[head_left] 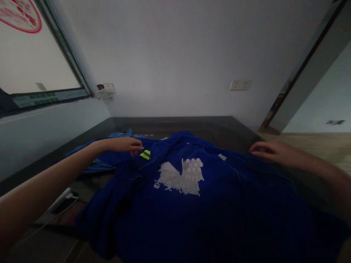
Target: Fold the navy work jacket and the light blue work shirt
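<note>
A dark blue work jacket [170, 219] lies spread over the table, its near part coming down toward me. It carries a pale grey printed design and a yellow-green reflective patch [145, 155]. Just left of that patch is my left hand [128, 145], fingers loosely bent, with no cloth visibly gripped. Whether its fingertips touch the fabric is unclear. On the far right, beside the jacket's edge, my right hand [270, 150] hovers with thumb and fingers apart and nothing between them. Under my left forearm lies more blue clothing [95, 166], partly hidden.
The dark table [214, 128] meets a pale wall with a double socket [240, 85]. Another socket with plugs [105, 90] is in the left corner, by a window. At lower left, a white cable [55, 218] runs beside a dark device [63, 205].
</note>
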A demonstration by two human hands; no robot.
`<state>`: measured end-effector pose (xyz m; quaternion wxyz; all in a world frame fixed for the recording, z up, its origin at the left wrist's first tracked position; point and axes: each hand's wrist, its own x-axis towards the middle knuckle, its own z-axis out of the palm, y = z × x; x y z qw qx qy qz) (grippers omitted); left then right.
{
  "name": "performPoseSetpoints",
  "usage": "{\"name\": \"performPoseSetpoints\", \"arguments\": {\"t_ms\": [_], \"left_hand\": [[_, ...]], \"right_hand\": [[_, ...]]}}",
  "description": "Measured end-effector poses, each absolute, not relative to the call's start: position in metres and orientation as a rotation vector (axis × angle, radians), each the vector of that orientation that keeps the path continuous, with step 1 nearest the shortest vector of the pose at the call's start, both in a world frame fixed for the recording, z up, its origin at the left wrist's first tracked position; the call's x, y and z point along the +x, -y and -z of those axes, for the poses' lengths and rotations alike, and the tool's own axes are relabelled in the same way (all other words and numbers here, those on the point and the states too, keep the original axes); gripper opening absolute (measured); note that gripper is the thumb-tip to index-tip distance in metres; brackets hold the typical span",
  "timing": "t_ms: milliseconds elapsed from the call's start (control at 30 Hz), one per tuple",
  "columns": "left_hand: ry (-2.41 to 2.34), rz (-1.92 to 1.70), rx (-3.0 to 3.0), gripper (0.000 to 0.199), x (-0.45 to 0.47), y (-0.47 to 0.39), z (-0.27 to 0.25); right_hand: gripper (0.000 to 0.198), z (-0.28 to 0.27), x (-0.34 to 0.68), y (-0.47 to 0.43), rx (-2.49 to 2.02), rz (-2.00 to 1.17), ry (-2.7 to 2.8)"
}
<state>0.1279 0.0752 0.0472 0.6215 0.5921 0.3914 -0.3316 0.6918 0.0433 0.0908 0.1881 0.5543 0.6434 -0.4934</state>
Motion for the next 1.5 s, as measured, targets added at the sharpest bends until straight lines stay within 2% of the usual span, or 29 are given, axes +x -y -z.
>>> {"name": "performPoseSetpoints", "arguments": {"t_ms": [133,267,400,533,633,700,833,967,1033,1133,1200,1300,1400,1500], "left_hand": [[-1.014,0.756,1.552,0.032,0.171,-0.083,0.004],[-1.174,0.696,1.603,0.04,0.22,-0.078,0.061],[-1.287,0.673,1.588,0.051,0.258,-0.066,0.103],[-1.345,0.652,1.561,0.047,0.277,-0.052,0.118],[-1.384,0.622,1.579,0.036,0.275,-0.051,0.114],[-1.436,0.592,1.617,0.031,0.268,-0.06,0.105],[-1.557,0.495,1.732,0.034,0.243,-0.094,0.073],[-1.641,0.257,1.954,0.036,0.206,-0.114,0.03],[-1.641,0.181,2.009,0.034,0.187,-0.103,0.008],[-1.348,0.243,2.028,0.025,0.167,-0.065,-0.023],[-0.996,0.383,1.962,0.022,0.16,-0.035,-0.038],[-0.778,0.462,1.802,0.028,0.154,-0.007,-0.045],[-0.942,0.421,1.763,0.036,0.149,-0.003,-0.031],[-1.038,0.448,1.763,0.053,0.143,-0.008,-0.006]], "right_hand": [[0.033,-0.042,0.632,-0.09,1.35,1.435,-1.97],[0.019,0.029,0.591,-0.114,1.24,1.175,-1.879],[0.019,0.081,0.583,-0.104,1.32,1.085,-1.642],[0.026,0.1,0.59,-0.069,1.334,1.189,-1.528],[0.035,0.102,0.593,-0.05,1.315,1.322,-1.522],[0.032,0.1,0.596,-0.049,1.302,1.392,-1.548],[0.023,0.085,0.611,-0.074,1.387,1.399,-1.639],[0.02,0.051,0.63,-0.099,1.675,1.365,-1.897],[0.021,0.028,0.636,-0.097,1.82,1.481,-2.035],[0.027,0.002,0.638,-0.076,1.694,1.706,-2.016],[0.031,-0.004,0.638,-0.058,1.506,1.715,-1.951],[0.033,0.009,0.636,-0.042,1.381,1.671,-1.899],[0.032,0.037,0.632,-0.037,1.443,1.585,-1.841],[0.032,0.064,0.622,-0.035,1.473,1.558,-1.72]]}}
